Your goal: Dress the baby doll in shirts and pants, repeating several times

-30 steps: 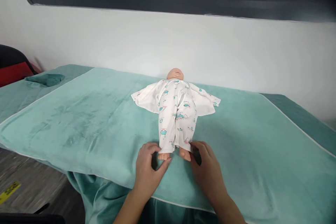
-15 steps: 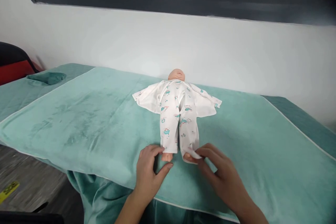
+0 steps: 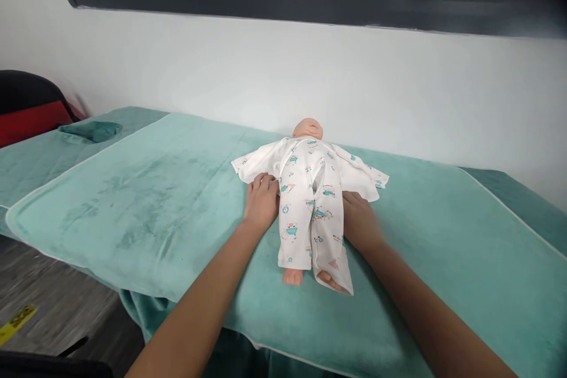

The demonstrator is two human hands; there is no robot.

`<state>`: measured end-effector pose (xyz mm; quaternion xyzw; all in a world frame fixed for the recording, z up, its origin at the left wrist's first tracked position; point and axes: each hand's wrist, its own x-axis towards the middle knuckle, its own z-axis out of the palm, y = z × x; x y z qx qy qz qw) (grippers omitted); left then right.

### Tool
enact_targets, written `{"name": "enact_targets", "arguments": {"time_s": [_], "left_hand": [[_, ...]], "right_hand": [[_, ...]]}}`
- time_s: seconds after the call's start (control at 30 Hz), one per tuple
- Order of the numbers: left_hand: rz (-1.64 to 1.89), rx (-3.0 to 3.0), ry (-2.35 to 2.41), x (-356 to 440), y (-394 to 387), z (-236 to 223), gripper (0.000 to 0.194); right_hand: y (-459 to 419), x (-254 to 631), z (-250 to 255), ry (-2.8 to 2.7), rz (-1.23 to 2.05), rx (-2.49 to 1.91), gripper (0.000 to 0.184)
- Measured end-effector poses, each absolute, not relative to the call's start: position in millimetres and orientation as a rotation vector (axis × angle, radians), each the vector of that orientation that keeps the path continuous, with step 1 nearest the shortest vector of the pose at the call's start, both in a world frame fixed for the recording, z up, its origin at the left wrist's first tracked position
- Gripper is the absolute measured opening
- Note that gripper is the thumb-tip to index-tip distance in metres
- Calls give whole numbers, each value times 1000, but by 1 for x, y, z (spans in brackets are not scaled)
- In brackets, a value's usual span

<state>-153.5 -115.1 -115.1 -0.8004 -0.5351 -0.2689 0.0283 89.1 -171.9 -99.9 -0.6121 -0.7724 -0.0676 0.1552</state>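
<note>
A baby doll (image 3: pixel 308 127) lies on its back, head toward the wall. It wears a white long-sleeved top (image 3: pixel 361 172) with spread sleeves and white baby trousers (image 3: pixel 295 212) with a teal and pink print. One foot (image 3: pixel 292 276) pokes from its cuff; the other is partly covered by a longer, loose cuff. My left hand (image 3: pixel 262 202) is at the trousers' left side near the hip, fingers bent and closed on the edge of the fabric. On the opposite side, my right hand (image 3: pixel 361 221) touches the trousers below the top's hem, its fingertips hidden.
A light teal padded cover (image 3: pixel 146 207) spreads under the doll, over a darker teal one (image 3: pixel 500 189). Folded teal fabric (image 3: pixel 91 131) lies at the far left near a red and black chair (image 3: pixel 33 109). Behind rises a white wall (image 3: pixel 266 71) below a dark window frame (image 3: pixel 221 0).
Both hands have moved up from the cuffs to the hips. My right hand has let go of the cuff, which now hangs partly over the foot. The view has shifted slightly.
</note>
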Motion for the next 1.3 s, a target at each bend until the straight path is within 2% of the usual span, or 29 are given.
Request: {"name": "enact_targets", "arguments": {"time_s": [0.1,0.27,0.37,0.43,0.53,0.63,0.73,0.83,0.9,0.97,1.03,1.17,1.3], "left_hand": [[-770,-2468,-1648,-152,-104,-113,24],[-818,-2404,-1654,-156,-118,-110,19],[-813,-2421,-1622,-157,-132,-109,18],[-830,-2482,-1641,-160,-137,-110,18],[-1020,-2504,-1752,-172,-130,-110,20],[-1240,-2111,-2065,-188,-108,-106,22],[-1101,-1895,-2373,-198,-88,-102,32],[-845,-2012,-2369,-197,-82,-99,33],[-787,-2030,-2351,-193,-84,-98,40],[-774,-2033,-2358,-191,-86,-98,48],[-767,-2029,-2371,-190,-87,-98,51],[-789,-1981,-2444,-190,-85,-98,41],[-788,-2007,-2393,-191,-85,-98,32]], "right_hand": [[-168,90,-99,-2220,-336,-1827,12],[-174,99,-101,-2140,-335,-1769,14],[-180,104,-103,-2174,-232,-1659,16],[-181,110,-106,-2212,-48,-1565,16],[-173,130,-112,-2039,172,-1512,17],[-157,163,-120,-1631,-11,-1715,29],[-141,192,-124,-1346,-7,-1991,43],[-127,205,-118,-1242,209,-2162,49],[-120,207,-111,-1249,296,-2224,51],[-113,204,-105,-1343,298,-2256,50],[-108,198,-101,-1492,160,-2224,46],[-98,175,-97,-1767,-120,-2047,40],[-85,157,-87,-1716,125,-2032,29]]}}
